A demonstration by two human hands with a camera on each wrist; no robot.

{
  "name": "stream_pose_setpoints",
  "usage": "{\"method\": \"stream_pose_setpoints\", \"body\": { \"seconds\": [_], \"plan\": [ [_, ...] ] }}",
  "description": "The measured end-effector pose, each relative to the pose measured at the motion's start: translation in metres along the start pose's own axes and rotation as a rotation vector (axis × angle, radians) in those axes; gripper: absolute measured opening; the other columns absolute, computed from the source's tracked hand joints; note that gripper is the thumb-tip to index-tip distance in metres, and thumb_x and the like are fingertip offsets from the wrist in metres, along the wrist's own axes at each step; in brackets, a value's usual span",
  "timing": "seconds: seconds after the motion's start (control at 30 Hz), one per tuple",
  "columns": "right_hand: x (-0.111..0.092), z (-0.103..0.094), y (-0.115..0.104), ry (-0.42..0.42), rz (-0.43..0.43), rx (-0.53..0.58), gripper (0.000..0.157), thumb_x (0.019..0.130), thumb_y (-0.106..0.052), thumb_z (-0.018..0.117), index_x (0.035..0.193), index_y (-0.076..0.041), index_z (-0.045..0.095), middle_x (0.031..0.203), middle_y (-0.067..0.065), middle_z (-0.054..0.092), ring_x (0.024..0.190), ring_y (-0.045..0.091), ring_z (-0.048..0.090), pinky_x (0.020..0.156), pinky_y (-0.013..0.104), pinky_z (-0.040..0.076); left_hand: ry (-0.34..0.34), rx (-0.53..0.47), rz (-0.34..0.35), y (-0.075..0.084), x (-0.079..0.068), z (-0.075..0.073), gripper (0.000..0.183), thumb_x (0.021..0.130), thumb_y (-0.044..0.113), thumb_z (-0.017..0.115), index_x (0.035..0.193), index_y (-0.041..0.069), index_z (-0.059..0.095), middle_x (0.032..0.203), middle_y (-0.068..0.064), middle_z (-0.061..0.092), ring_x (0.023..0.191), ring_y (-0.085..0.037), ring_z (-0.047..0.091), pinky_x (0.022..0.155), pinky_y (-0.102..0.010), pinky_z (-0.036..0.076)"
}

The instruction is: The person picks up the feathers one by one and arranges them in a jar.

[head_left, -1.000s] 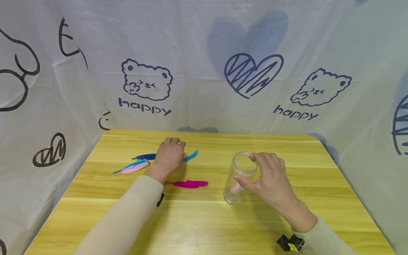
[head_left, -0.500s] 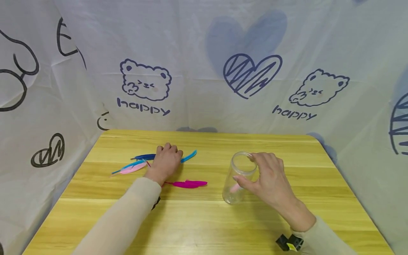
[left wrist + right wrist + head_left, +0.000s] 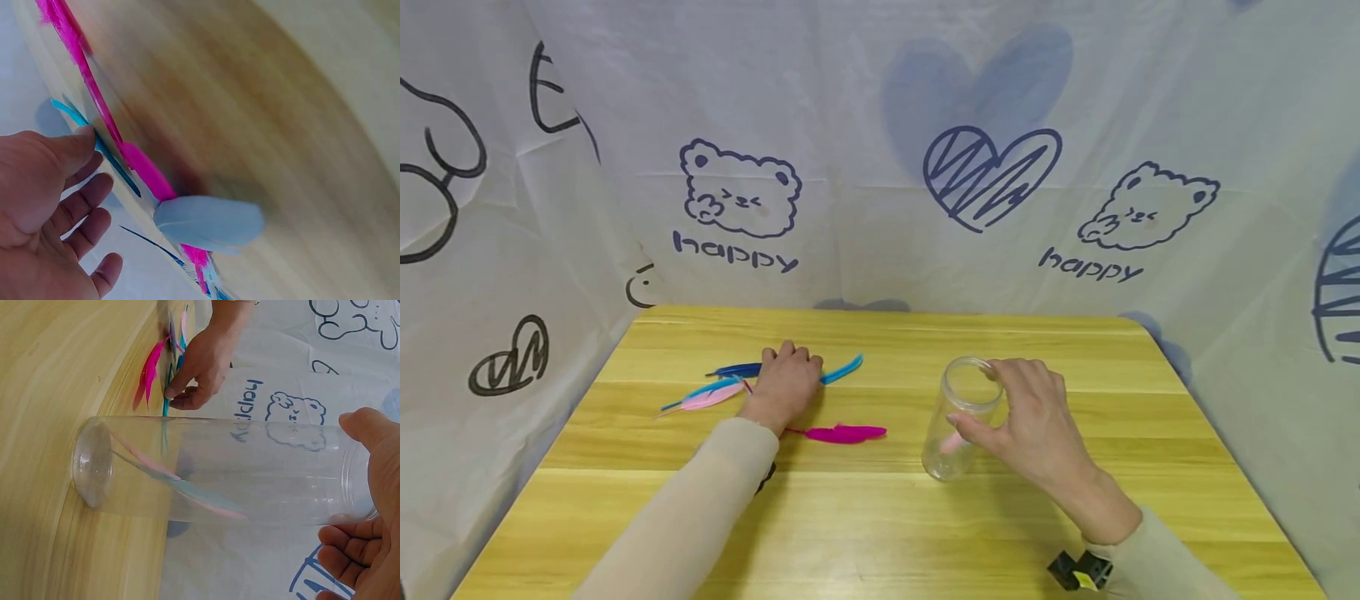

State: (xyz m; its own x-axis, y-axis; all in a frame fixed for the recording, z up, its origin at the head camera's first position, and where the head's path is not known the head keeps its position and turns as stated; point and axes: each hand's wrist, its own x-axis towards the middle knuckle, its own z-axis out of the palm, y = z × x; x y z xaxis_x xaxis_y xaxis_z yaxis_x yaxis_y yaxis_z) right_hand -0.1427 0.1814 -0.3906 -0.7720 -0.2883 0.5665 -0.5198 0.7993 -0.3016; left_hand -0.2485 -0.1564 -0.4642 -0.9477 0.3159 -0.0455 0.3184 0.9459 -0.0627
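Observation:
My left hand (image 3: 784, 385) is low over the left part of the table, thumb and index finger pinching a turquoise feather (image 3: 115, 164). Its other fingers are loosely curled. With thumb and fingers, my right hand (image 3: 1037, 412) holds the upper end of a clear, open-topped jar (image 3: 219, 465), which stands upright on the table. Inside the jar lean a pink feather (image 3: 140, 453) and a grey-blue feather (image 3: 200, 490). Nearer me than the left hand lies a magenta feather (image 3: 846, 434). A pale blue-grey feather (image 3: 209, 219) shows in the left wrist view; my hand and wrist hide it in the head view.
Left of the left hand lie a dark blue feather (image 3: 737, 370), a light pink feather (image 3: 713, 395) and another blue feather (image 3: 703, 389), close together. The wood-patterned table (image 3: 880, 533) meets a printed white cloth (image 3: 865, 208) behind and at the sides.
My left hand has come slightly toward me and to the left, settling on the turquoise feather. The right hand and jar stay in place.

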Motion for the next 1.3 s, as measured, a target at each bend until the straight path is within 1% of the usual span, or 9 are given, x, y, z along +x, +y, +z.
{"method": "stream_pose_setpoints", "body": {
  "seconds": [0.17,0.37,0.5,0.63,0.83,0.97,1.13,1.3],
  "plan": [
    [-0.001,0.000,-0.001,-0.009,0.010,-0.004,0.065,0.074,-0.042,0.092,0.117,-0.002,0.064,0.110,0.014,0.068,0.103,0.036,0.061,0.091,0.055,0.041,-0.027,-0.018,-0.033,0.001,0.000,0.000,0.027,0.110,0.002,0.048,0.129,0.004,0.067,0.122,-0.017,0.067,0.115,-0.038,0.049,0.102,-0.063,0.039],
    [-0.002,0.000,-0.001,-0.014,0.014,-0.010,0.065,0.074,-0.043,0.092,0.118,-0.002,0.064,0.111,0.014,0.068,0.105,0.036,0.061,0.093,0.056,0.041,-0.045,-0.025,-0.043,0.004,0.002,0.003,0.027,0.108,0.000,0.047,0.127,0.003,0.066,0.121,-0.017,0.066,0.116,-0.039,0.049,0.103,-0.064,0.038],
    [-0.002,0.000,0.000,-0.005,0.006,-0.011,0.065,0.074,-0.042,0.091,0.118,-0.003,0.063,0.111,0.014,0.068,0.105,0.036,0.061,0.092,0.056,0.041,-0.042,-0.008,-0.038,0.006,0.004,0.006,0.026,0.109,0.001,0.048,0.127,0.004,0.066,0.119,-0.016,0.066,0.114,-0.038,0.049,0.102,-0.064,0.038],
    [-0.002,0.000,0.000,0.002,0.000,-0.009,0.065,0.074,-0.042,0.091,0.117,-0.003,0.063,0.110,0.014,0.068,0.104,0.037,0.061,0.091,0.055,0.041,-0.046,0.019,-0.017,0.007,0.006,0.009,0.026,0.108,0.002,0.049,0.128,0.004,0.064,0.117,-0.014,0.066,0.112,-0.037,0.048,0.102,-0.063,0.037],
    [-0.002,0.001,0.000,0.002,-0.003,-0.011,0.064,0.074,-0.041,0.091,0.117,-0.003,0.063,0.110,0.014,0.067,0.104,0.036,0.061,0.091,0.055,0.041,-0.014,0.064,0.014,0.007,0.005,0.010,0.021,0.106,0.001,0.053,0.124,0.005,0.061,0.112,-0.012,0.071,0.107,-0.036,0.050,0.101,-0.061,0.039],
    [-0.002,0.000,0.000,-0.005,0.005,-0.012,0.064,0.074,-0.042,0.091,0.117,-0.003,0.063,0.110,0.014,0.067,0.104,0.036,0.061,0.091,0.054,0.041,-0.001,0.049,0.004,0.007,0.006,0.011,0.018,0.105,0.004,0.054,0.121,0.003,0.062,0.110,-0.012,0.072,0.107,-0.035,0.051,0.099,-0.060,0.039],
    [-0.002,0.000,-0.001,-0.016,0.017,-0.014,0.065,0.075,-0.043,0.091,0.118,-0.003,0.063,0.110,0.014,0.067,0.104,0.036,0.060,0.092,0.054,0.040,-0.021,0.033,-0.012,0.008,0.008,0.010,0.017,0.105,0.006,0.055,0.117,0.002,0.066,0.107,-0.014,0.071,0.105,-0.035,0.051,0.098,-0.059,0.039],
    [-0.002,0.000,-0.001,-0.013,0.012,-0.017,0.064,0.075,-0.043,0.090,0.118,-0.003,0.063,0.110,0.014,0.067,0.103,0.036,0.061,0.091,0.054,0.041,-0.028,0.045,-0.028,0.011,0.005,0.005,0.018,0.105,0.006,0.054,0.115,0.002,0.068,0.102,-0.015,0.069,0.101,-0.035,0.049,0.097,-0.058,0.039]
  ]
}}
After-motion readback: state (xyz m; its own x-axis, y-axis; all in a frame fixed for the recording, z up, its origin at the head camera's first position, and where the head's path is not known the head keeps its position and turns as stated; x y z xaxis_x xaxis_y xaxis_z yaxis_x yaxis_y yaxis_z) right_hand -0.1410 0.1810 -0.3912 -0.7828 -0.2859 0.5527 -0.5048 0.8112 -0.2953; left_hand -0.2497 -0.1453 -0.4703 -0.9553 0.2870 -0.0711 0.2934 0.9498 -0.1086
